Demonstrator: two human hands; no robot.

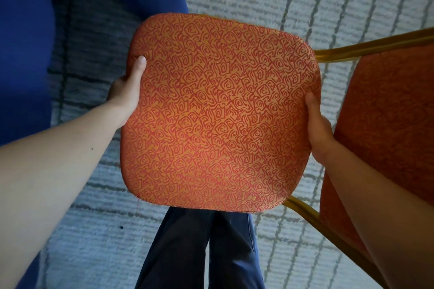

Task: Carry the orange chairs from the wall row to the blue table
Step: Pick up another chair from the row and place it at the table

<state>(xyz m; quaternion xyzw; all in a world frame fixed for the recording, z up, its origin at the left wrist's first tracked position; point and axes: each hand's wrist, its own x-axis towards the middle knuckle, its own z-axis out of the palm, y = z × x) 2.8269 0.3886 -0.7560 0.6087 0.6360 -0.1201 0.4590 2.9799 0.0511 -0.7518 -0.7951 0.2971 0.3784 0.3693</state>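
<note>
Just beside the bench (25, 54), left grip (128, 92) and right grip (319, 131) are clamping the chair (220, 110) by its seat sides; padding's looking soft, probably weighing a fair bit.

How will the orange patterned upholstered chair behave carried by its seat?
Probably rigid: the orange patterned upholstered chair has a gold metal frame. May tip toward its backrest, which hangs beyond the right hand. Woven fabric likely keeps the grip of the left hand from slipping.

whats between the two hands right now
In the head view the chair's orange seat fills the whole stretch; the left hand grips one side edge, the right hand the opposite one.
</note>
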